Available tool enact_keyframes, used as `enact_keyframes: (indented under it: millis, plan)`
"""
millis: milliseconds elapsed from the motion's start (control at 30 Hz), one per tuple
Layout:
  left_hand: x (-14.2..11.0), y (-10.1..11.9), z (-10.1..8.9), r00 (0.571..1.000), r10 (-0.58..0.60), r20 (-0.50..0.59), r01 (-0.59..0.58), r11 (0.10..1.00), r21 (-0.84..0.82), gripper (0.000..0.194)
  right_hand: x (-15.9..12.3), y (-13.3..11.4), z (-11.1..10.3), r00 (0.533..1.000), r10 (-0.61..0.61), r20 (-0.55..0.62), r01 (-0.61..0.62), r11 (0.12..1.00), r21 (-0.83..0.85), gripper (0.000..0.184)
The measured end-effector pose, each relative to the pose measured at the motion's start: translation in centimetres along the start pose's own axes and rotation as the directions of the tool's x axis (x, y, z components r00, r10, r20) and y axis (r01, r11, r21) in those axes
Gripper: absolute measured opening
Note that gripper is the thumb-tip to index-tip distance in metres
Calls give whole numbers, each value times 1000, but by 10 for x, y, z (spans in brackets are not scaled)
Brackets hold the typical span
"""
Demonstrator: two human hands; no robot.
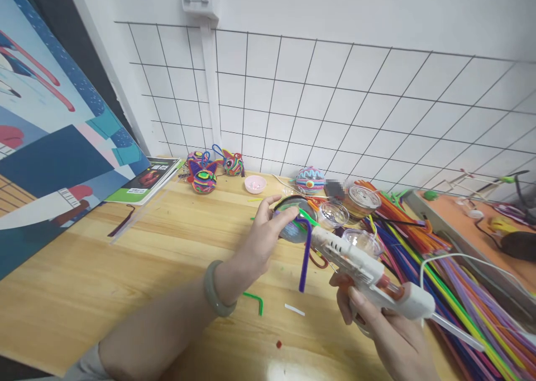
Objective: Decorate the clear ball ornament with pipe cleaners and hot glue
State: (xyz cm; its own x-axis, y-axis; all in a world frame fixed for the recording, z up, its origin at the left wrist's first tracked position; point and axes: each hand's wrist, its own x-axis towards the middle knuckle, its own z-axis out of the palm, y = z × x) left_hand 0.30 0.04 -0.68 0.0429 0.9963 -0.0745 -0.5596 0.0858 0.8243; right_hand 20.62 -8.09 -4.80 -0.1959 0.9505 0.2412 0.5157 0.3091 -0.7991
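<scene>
My left hand [264, 233] is closed round a round, dark-rimmed piece [293, 233] that looks partly see-through, its thumb and finger pressing at the top. A purple pipe cleaner [306, 258] bends down from this piece, and a green pipe cleaner [309, 218] lies across its upper side. In my right hand [387, 325] is a white hot glue gun [355, 261], fingers wrapped round its handle. The gun's nozzle points up and left, close to the green pipe cleaner; whether it touches cannot be made out. A clear glue stick [458, 332] sticks out behind the gun.
Many coloured pipe cleaners [464, 291] lie at the right beside an orange-bottomed tray [439, 210]. Clear domes [334, 214], a pink dish [255, 184] and colourful wrapped ornaments [203, 179] stand towards the gridded wall. A green pipe-cleaner scrap [260, 299] lies in front.
</scene>
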Motion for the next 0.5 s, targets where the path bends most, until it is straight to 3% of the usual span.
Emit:
enact_keyframes:
  millis: [500]
  plan:
    - [0,3,-1,999,-25,25,24,998,61,50,-1,-2,0,1000,13,-9,-13,1000,23,25]
